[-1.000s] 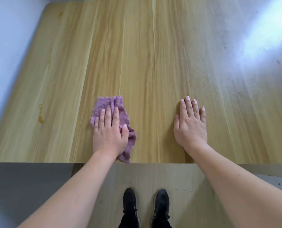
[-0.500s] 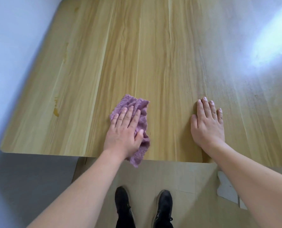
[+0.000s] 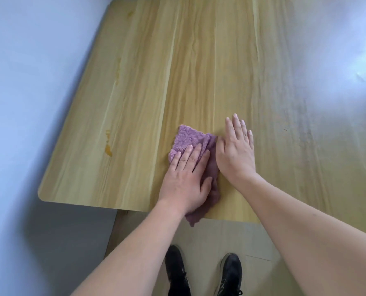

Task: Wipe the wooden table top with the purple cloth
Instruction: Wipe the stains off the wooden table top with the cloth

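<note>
The purple cloth (image 3: 188, 141) lies crumpled on the wooden table top (image 3: 199, 71), close to the near edge, with one corner hanging over it. My left hand (image 3: 187, 180) presses flat on the cloth, fingers pointing up and to the right. My right hand (image 3: 236, 152) rests flat on the wood just right of the cloth, its thumb touching the cloth's edge, fingers together and nothing in it. Orange-brown stains (image 3: 108, 149) mark the wood to the left of the cloth.
A pale wall (image 3: 28, 82) runs along the table's left side. The table's rounded near-left corner (image 3: 43, 197) is in view. My black shoes (image 3: 176, 272) stand on the floor below the near edge. Glare washes the table's right part (image 3: 338, 60).
My left hand has slid the cloth to the right along the near edge until it meets my right hand. The camera view has shifted to the left.
</note>
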